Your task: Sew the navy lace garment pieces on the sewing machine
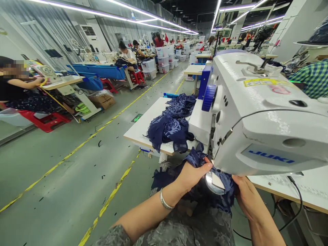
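Observation:
My left hand (192,175), a silver bangle at its wrist, pinches dark navy patterned fabric (223,195) under the head of a white Juki sewing machine (258,112). My right hand (246,196) grips the same fabric from the right, its fingers partly hidden beneath the machine head. The cloth lies bunched over the rounded metal plate (214,182) by the needle area. More navy fabric (172,123) is piled on the white table (143,128) to the left of the machine.
Across a grey aisle with yellow floor lines, other people sit at sewing stations (61,83) on red stools (46,121). White plastic bins (148,66) are stacked further back. A person in a green checked shirt (311,78) is at the right edge.

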### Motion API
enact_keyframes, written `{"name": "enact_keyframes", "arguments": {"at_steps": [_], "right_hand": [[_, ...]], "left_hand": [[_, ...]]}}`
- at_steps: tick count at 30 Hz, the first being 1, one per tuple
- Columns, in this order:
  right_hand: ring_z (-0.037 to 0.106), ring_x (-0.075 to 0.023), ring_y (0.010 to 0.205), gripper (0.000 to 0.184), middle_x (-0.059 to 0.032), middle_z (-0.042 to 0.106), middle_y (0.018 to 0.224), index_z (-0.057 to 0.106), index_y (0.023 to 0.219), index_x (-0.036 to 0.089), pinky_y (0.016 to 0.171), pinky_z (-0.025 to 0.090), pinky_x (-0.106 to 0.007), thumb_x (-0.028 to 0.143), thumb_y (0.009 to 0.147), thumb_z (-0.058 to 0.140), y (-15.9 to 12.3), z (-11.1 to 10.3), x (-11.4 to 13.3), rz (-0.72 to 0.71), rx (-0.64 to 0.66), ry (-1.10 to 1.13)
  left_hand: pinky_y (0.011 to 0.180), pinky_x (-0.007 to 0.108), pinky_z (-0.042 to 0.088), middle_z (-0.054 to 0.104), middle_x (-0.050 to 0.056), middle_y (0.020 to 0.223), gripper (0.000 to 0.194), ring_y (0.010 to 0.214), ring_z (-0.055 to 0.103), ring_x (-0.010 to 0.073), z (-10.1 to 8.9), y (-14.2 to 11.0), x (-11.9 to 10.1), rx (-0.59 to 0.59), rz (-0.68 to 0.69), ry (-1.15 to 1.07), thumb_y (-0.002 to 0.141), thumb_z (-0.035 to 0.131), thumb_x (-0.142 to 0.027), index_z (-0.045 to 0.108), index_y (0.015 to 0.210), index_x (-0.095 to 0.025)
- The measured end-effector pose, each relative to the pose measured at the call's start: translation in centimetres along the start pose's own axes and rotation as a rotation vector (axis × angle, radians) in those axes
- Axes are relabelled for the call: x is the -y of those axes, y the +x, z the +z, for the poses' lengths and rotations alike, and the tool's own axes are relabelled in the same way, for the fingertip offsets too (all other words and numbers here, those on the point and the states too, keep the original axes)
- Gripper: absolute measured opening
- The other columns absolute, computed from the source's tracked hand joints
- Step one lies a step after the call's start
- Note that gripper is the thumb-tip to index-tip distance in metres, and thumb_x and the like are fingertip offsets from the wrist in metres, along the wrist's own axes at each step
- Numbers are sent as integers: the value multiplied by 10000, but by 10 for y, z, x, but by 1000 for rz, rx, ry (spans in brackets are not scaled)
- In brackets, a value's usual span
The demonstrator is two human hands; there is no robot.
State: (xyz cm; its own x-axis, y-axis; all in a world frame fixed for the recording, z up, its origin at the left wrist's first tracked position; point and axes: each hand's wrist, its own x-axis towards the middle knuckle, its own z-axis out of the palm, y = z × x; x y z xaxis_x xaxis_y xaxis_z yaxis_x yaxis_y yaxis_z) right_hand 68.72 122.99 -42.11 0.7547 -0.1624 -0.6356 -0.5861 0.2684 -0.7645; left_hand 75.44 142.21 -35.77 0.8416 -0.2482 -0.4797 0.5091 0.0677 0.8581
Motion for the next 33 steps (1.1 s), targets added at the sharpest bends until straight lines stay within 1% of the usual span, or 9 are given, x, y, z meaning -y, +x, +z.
{"name": "enact_keyframes", "arguments": {"at_steps": [2,4,7,12,17,22,25,28,33], "right_hand": [[480,-104,975,537,-5,554,962,537,854,149,808,446,-97,589,635,753,0,1,0,56,-28,56],[461,-91,880,566,-2,521,875,520,813,146,728,443,-84,593,583,781,-1,2,2,83,-48,75],[400,-88,772,597,-7,479,803,510,787,148,627,425,-98,588,516,808,-3,4,6,120,-78,80],[427,-102,812,587,-15,508,859,520,854,167,626,417,-111,596,552,782,-5,3,6,115,-82,27],[489,-125,893,646,-33,576,1033,532,930,161,743,430,-154,671,588,736,-5,0,7,67,-20,-111],[498,-100,839,652,-46,603,1000,537,931,144,762,421,-146,739,682,631,-6,0,11,-49,23,-293],[533,-125,939,722,-38,606,1051,550,981,160,764,438,-138,794,641,611,-6,1,13,1,-10,-354],[539,-146,970,836,-45,614,1061,559,970,160,727,458,-137,887,557,559,-8,3,16,21,-65,-441],[525,-148,938,853,-56,614,1029,537,931,158,798,460,-131,910,530,525,-13,10,26,2,-67,-473]], "left_hand": [[578,183,382,536,8,807,362,589,438,31,-6,0,-1,33,-52,-57,730,722,-398,565,898,-118],[582,176,382,529,2,783,426,561,450,24,-13,-1,-1,55,-72,-130,687,767,-404,580,929,-109],[598,182,417,494,-5,724,471,564,504,48,-24,-4,0,38,-128,-276,722,729,-469,594,987,-104],[610,209,491,513,15,746,491,613,565,93,-35,-7,1,-12,-265,-452,675,771,-429,612,1007,-104],[622,202,509,557,40,803,509,631,569,86,-41,-8,3,-32,-226,-478,661,796,-370,606,1053,-107],[606,198,511,580,51,829,526,610,566,84,-51,-9,5,-64,-205,-492,691,775,-360,593,1117,-112],[560,187,489,604,82,952,474,572,551,70,-54,-9,6,-106,-211,-495,759,704,-400,600,1125,-117],[560,182,482,611,88,949,453,573,549,68,-54,-9,7,-121,-216,-496,796,661,-414,594,1136,-122],[642,219,519,609,80,951,525,646,580,86,-53,-11,8,-132,-183,-510,701,773,-360,582,1119,-105]]}}
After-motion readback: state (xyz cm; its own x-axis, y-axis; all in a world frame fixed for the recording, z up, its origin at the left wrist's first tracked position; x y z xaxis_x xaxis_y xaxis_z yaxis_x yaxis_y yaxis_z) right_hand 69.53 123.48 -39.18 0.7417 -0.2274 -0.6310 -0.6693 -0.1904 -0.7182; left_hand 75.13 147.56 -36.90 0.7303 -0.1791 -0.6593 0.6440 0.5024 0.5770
